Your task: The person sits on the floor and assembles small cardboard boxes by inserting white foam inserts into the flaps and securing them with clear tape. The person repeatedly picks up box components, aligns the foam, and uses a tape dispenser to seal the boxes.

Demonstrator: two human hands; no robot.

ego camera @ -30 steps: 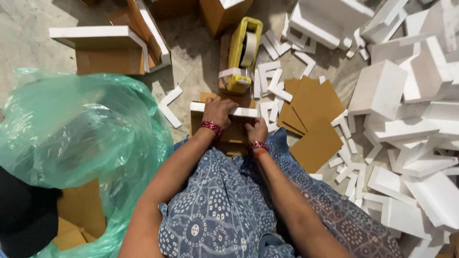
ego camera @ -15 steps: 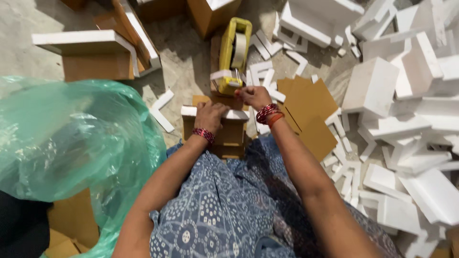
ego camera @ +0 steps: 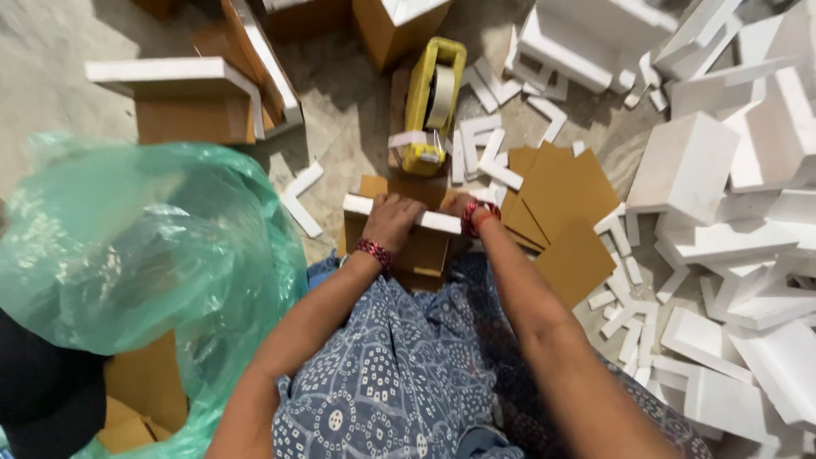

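The person sits on the floor [ego camera: 51,76] with a small brown cardboard box [ego camera: 422,249] just beyond the knees. A white foam strip [ego camera: 399,214] lies across the top of the box. The left hand [ego camera: 393,219] rests on that strip, fingers curled down over it and pressing it against the box. The right hand [ego camera: 461,206] is at the right end of the strip, at the box's far right corner; most of it is hidden behind the wrist and its red bangles, so how far its fingers are closed cannot be told.

Just beyond the box stands a yellow tape dispenser [ego camera: 432,106] with a roll of tape in it, near the box but not touching the hands. To the right of the box lies a fanned pile of flat cardboard sheets [ego camera: 565,204], with small L-shaped foam pieces [ego camera: 486,153] scattered between them and the dispenser. Further right is a heap of larger white foam blocks [ego camera: 722,212]. On the left, a bulging green plastic bag [ego camera: 136,255] sits beside the person's knee, and farther off a cardboard box topped with foam [ego camera: 183,98] stands on the floor. The person's lap is covered by blue patterned cloth [ego camera: 399,374].
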